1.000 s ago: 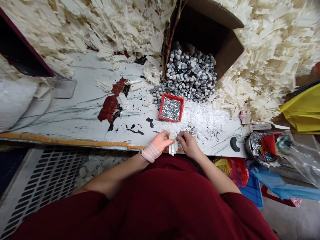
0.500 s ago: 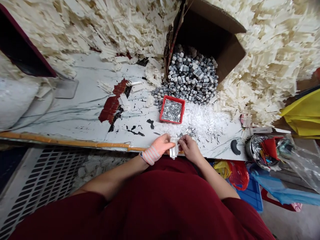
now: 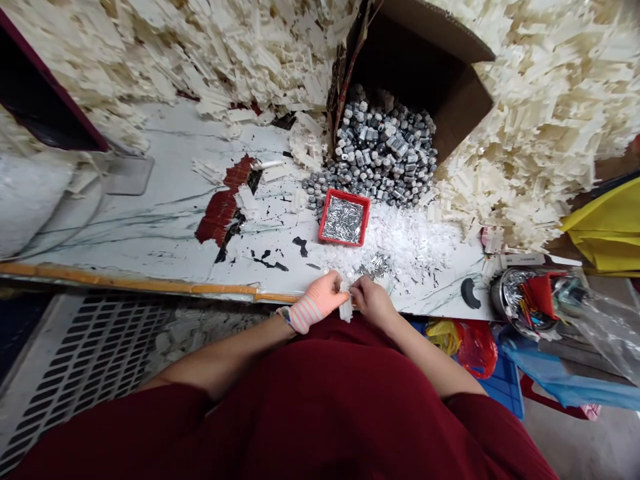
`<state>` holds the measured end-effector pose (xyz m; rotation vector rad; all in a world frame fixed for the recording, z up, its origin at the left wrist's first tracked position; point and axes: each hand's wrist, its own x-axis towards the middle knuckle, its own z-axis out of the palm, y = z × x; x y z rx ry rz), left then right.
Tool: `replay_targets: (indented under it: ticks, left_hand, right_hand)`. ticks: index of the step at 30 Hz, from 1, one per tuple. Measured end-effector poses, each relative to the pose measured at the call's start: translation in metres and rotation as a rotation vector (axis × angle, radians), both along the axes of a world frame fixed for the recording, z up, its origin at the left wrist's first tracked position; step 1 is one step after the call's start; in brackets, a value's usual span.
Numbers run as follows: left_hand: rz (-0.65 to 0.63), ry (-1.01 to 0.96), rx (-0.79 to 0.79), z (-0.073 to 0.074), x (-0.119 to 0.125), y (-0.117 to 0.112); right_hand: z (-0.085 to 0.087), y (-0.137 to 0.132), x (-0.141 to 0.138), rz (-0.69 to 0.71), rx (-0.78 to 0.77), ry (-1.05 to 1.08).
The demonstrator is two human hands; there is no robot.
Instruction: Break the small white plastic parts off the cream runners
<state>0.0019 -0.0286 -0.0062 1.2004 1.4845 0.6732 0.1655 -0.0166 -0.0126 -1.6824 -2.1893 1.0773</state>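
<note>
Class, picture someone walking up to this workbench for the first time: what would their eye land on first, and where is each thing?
The eye goes first to the great drifts of cream plastic parts banked along the back of the bench, and to the open cardboard box at top centre, spilling grey cylindrical pieces. Next comes the bright red tray of small silver metal pieces just below that spill. At the near edge, the left hand in a pink glove and the bare right hand pinch a small white plastic part.

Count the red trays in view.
1: a red plastic tray full of small silver metal pieces, on the marble-patterned bench top, beside the heap of grey metal parts. More could be hidden under the white plastic pieces.
</note>
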Motion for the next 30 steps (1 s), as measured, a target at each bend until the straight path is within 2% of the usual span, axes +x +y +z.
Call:
replay_targets:
  ticks: [2, 4, 6, 9, 11, 13, 20, 27, 30]
  left_hand:
    - [0.006, 0.011, 0.004, -0.001, -0.001, 0.001]
    - [0.027, -0.144, -0.094, -0.003, -0.001, 0.003]
    - [0.069, -0.318, -0.199, -0.004, -0.001, 0.005]
    - [0.127, -0.410, -0.235, -0.005, -0.001, 0.008]
    - [0.122, -0.410, -0.225, -0.005, -0.001, 0.009]
    - [0.108, -0.390, -0.217, -0.006, -0.001, 0.010]
    - [0.103, -0.316, -0.165, -0.011, -0.001, 0.013]
    - [0.113, -0.326, -0.187, -0.010, 0.004, 0.014]
    - [0.121, -0.319, -0.170, -0.013, 0.004, 0.014]
  right_hand:
    - [0.000, 0.005, 0.001, 0.013, -0.008, 0.014]
    - [-0.003, 0.017, 0.005, 0.035, -0.101, 0.157]
    - [-0.009, 0.033, 0.011, -0.005, -0.134, 0.249]
    - [-0.021, 0.055, 0.013, -0.132, 0.065, 0.112]
    - [-0.029, 0.062, 0.009, -0.110, 0.195, -0.027]
    - [-0.032, 0.062, 0.006, -0.056, 0.246, -0.097]
    - [-0.019, 0.052, 0.019, -0.150, 0.147, 0.090]
    - [-0.027, 0.057, 0.010, -0.020, 0.282, -0.177]
    - [-0.026, 0.057, 0.008, -0.038, 0.270, -0.147]
